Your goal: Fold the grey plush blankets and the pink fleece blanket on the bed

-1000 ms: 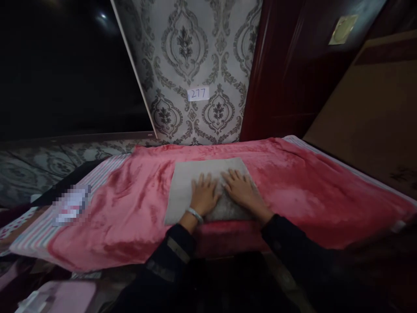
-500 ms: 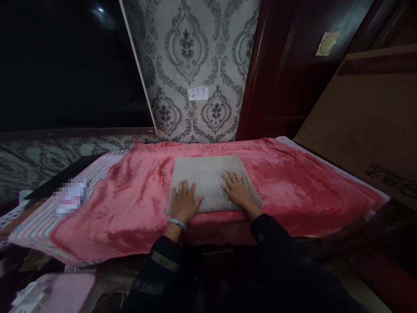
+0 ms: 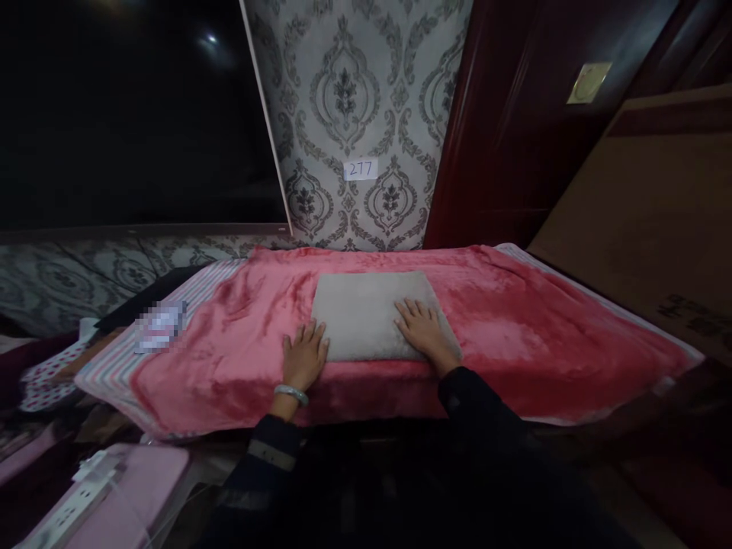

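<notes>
A flat grey rectangle of soft-looking cloth or mat (image 3: 366, 313) lies on a pink plush blanket (image 3: 229, 358). My right hand (image 3: 420, 326) rests palm down on its right part, fingers spread. At its left edge, mostly over the pink blanket, my left hand (image 3: 304, 357) lies flat with the fingers apart. A pale bangle (image 3: 291, 393) circles the left wrist. Neither hand grips anything.
A striped cloth (image 3: 117, 366) shows under the blanket at the left, with a blurred packet (image 3: 160, 326) on it. A large cardboard box (image 3: 646, 191) stands at the right. A white power strip (image 3: 74, 507) lies on a pink surface at lower left.
My left hand has slid left, off the grey piece to its edge and onto the blanket. My right hand stays on the grey piece. The view has shifted slightly left.
</notes>
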Tool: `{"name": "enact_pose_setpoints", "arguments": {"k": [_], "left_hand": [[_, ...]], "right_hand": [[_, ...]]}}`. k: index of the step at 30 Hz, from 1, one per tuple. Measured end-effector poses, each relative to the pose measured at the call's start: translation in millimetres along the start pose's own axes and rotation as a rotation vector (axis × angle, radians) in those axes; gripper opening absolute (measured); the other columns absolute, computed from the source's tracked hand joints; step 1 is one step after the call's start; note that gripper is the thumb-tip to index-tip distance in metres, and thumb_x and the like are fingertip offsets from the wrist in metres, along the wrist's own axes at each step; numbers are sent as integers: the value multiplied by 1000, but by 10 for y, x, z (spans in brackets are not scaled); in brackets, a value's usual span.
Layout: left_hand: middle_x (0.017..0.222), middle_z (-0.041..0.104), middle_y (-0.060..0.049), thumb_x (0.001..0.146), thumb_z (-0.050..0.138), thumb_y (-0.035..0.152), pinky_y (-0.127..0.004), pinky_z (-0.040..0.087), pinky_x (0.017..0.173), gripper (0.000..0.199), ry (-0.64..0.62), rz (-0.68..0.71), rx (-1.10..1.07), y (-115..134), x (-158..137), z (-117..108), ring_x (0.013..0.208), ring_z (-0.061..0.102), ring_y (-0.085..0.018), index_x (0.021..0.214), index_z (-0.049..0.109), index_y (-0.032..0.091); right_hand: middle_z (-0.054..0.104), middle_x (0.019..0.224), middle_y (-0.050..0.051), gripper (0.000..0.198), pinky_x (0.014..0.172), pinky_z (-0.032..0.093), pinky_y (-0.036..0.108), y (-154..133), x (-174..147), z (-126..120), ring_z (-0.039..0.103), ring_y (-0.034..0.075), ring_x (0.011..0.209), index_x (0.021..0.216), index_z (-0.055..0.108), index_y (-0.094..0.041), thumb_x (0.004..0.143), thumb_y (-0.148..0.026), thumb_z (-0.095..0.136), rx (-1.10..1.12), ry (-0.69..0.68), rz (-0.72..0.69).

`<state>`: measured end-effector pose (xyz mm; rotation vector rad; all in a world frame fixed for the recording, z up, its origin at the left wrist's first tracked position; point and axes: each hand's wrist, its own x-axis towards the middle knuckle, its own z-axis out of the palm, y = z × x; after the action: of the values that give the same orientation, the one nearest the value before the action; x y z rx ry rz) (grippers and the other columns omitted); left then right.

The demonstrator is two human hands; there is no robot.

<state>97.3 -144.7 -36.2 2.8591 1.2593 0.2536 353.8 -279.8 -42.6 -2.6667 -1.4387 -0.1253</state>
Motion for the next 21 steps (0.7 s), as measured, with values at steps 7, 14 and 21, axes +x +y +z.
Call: {"name": "enact_pose_setpoints", "arguments": {"k": [7, 14, 21], "left_hand": [[167, 32, -6, 104, 28, 41, -69, 23, 120, 56, -65, -55, -14, 63, 18, -209, 154, 26, -36, 155, 43, 24], [166, 34, -4, 103, 36, 42, -65, 22, 123, 56, -12, 272, -35, 736, 8, -78, 156, 24, -33, 158, 39, 30], [166, 35, -7, 102, 40, 47, -66, 21, 123, 56, 25, 348, -37, 761, -144, 164, 155, 26, -35, 156, 41, 34]], "right_hand": [[26, 168, 10, 57, 121, 26, 58, -48, -109, -207, 25, 32, 154, 161, 36, -25, 107, -43, 29, 107, -127, 2], [27, 168, 6, 54, 121, 24, 59, -165, -431, -59, 23, 32, 155, 158, 40, -29, 107, -42, 32, 81, 27, -47], [26, 168, 5, 55, 123, 22, 57, -177, -500, 30, 22, 30, 155, 159, 39, -29, 107, -42, 32, 52, 41, -41]]}}
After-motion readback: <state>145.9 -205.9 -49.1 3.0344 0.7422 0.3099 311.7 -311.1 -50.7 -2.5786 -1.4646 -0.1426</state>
